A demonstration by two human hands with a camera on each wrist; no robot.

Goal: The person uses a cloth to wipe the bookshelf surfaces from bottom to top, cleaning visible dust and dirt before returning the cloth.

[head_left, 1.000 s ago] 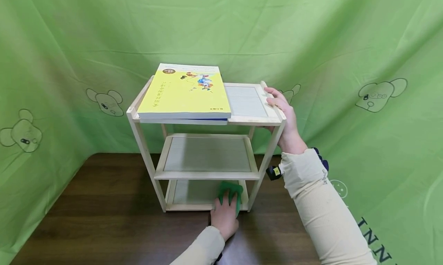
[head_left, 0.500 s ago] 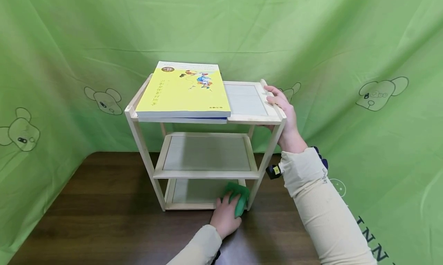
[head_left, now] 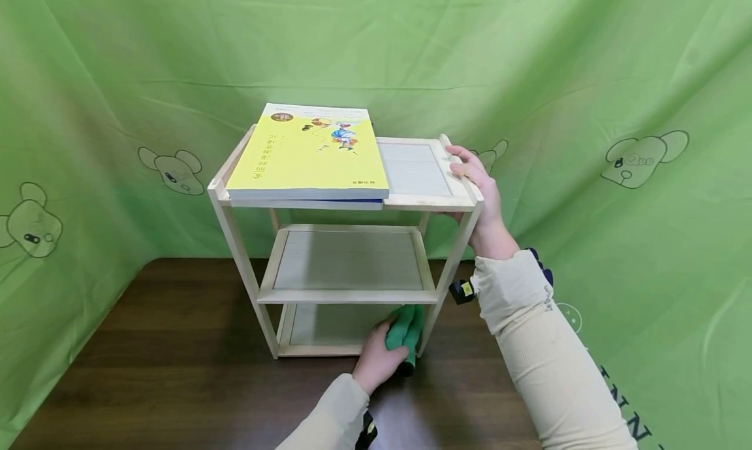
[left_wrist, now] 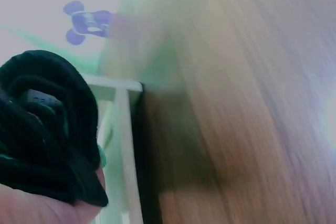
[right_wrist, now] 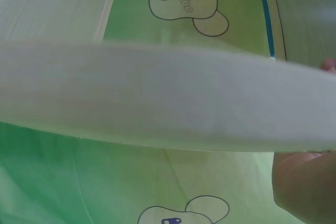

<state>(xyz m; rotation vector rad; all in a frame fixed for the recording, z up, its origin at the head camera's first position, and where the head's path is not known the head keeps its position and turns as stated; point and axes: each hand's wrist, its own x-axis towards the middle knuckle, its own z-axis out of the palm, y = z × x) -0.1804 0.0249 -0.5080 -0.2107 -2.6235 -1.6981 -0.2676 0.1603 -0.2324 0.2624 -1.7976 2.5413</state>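
A pale wooden three-tier shelf (head_left: 346, 296) stands on a dark wooden surface. My left hand (head_left: 378, 360) holds a folded green cloth (head_left: 402, 336) at the front right of the bottom tier. In the left wrist view, the cloth (left_wrist: 47, 129) shows dark, rolled layers with a small label. Up at the top tier, my right hand (head_left: 483, 198) grips the right side rail (head_left: 461, 169), fingers over it and thumb underneath. A shelf post fills the middle of the right wrist view and covers part of that hand (right_wrist: 302, 182).
Two stacked books, the upper one yellow (head_left: 311, 156), lie on the left of the top tier, reaching its front edge. A green curtain (head_left: 587, 78) with animal drawings hangs behind and at both sides. The middle tier (head_left: 352, 260) sits just above the left hand's work.
The left hand has shifted from lying flat on the cloth to holding it folded, with the cloth turned and moved right toward the front post. The right hand keeps its grip.
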